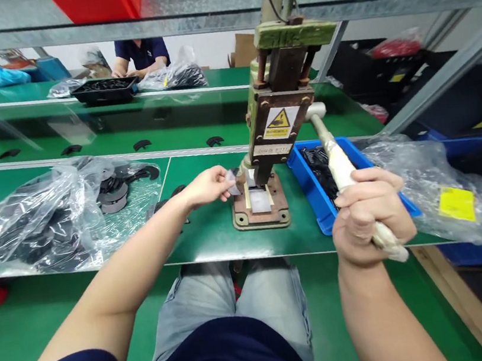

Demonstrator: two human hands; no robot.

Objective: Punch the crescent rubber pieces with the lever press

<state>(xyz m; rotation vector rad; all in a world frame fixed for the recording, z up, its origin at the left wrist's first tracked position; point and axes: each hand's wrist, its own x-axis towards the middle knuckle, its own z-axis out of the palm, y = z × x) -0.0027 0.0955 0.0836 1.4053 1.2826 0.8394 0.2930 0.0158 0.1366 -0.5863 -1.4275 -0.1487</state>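
Observation:
My left hand [208, 186] pinches a small translucent plastic sheet [232, 183] at the left side of the hand press [279, 118]. Another pale sheet [260, 200] lies flat on the press base [262, 219], under the lowered ram. My right hand [368, 210] is wrapped round the press lever [341, 166], whose grip is bound in whitish wrapping. Beneath the lever stands a blue bin [323, 208] with black parts [317, 164] in it. What exactly lies under the ram tip is too small to tell.
A clear bag of black parts [45, 226] lies at left, with loose black pieces beside it. Several curved black pieces [141, 144] sit in a row on the green belt behind. A plastic bag [439, 188] lies at right. A co-worker [143, 57] sits across.

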